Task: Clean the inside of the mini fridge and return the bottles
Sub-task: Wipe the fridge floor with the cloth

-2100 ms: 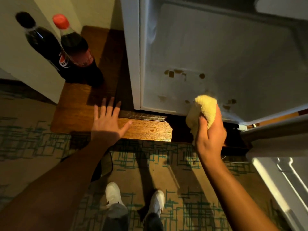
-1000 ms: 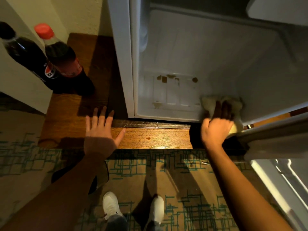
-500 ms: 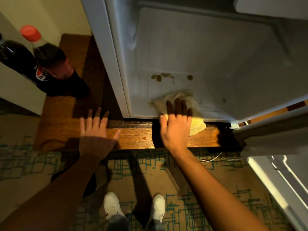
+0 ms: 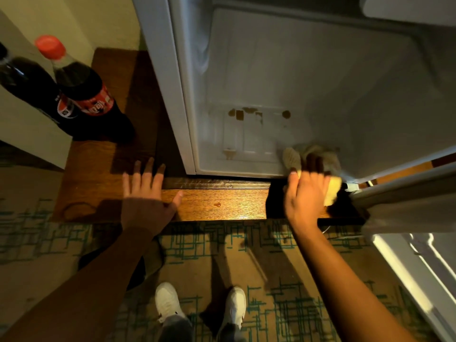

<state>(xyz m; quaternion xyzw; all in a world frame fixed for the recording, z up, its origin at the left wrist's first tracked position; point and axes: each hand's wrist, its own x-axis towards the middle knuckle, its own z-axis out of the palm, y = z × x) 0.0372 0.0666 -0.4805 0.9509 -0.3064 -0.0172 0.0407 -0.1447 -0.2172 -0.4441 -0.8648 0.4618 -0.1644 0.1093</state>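
The white mini fridge (image 4: pixel 320 77) stands open with nothing on its floor but brown stains (image 4: pixel 249 113) near the back. My right hand (image 4: pixel 304 193) presses a yellow cloth (image 4: pixel 318 154) flat on the fridge floor at the front right corner. My left hand (image 4: pixel 148 196) lies flat with fingers spread on the wooden platform (image 4: pixel 222 203), holding nothing. Two dark cola bottles stand on the platform left of the fridge: one with a red cap (image 4: pixel 84 90), and one with a dark cap (image 4: pixel 29 87) behind it, partly cut off by the frame edge.
The open fridge door (image 4: pixel 414 201) juts out at the right, its inner shelf below. A white wall panel (image 4: pixel 24 129) stands at the left behind the bottles. Patterned carpet (image 4: pixel 246 255) covers the floor, where my white shoes (image 4: pixel 170 302) stand.
My right hand has wiped the cloth left across the fridge floor and then back to the front right corner. The left hand stayed flat on the platform.
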